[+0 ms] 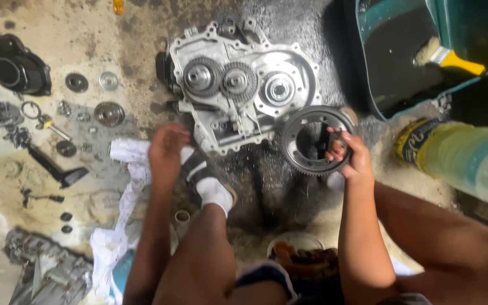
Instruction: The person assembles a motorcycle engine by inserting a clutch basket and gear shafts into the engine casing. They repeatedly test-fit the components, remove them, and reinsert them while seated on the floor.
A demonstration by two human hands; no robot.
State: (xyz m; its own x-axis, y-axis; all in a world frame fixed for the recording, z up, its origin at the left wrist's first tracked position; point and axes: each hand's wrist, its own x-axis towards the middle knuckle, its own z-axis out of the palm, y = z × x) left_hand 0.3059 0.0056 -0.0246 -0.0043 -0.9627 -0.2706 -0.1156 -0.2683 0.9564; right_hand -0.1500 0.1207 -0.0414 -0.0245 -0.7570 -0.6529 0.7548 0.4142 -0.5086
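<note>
right hand (350, 155): fingers clamped on the rim of the big ring gear (316, 140) — gear held upright-ish, just off the housing's 4 o'clock corner.
left hand (166, 151): resting on the white rag (130, 152), fingers curled down together; can't tell if they actually pinch it.
ring gear: toothed outer edge, open centre, dark oily floor showing through it.
gearbox housing (238, 85): lying flat on the floor at 12 o'clock from the hands, two meshed gears (219, 79) at its left, bearing hub (279, 88) at its right.
rag: trails from the left hand down toward 7 o'clock.
loose parts (92, 97): small gears and washers spread at 10 o'clock, black cover (17, 66) beyond them.
teal tub (419, 51): 1 o'clock, dark fluid inside, yellow-handled brush (450, 58) lying in it.
foot in sandal (210, 181): between the two forearms — just below the housing.
</note>
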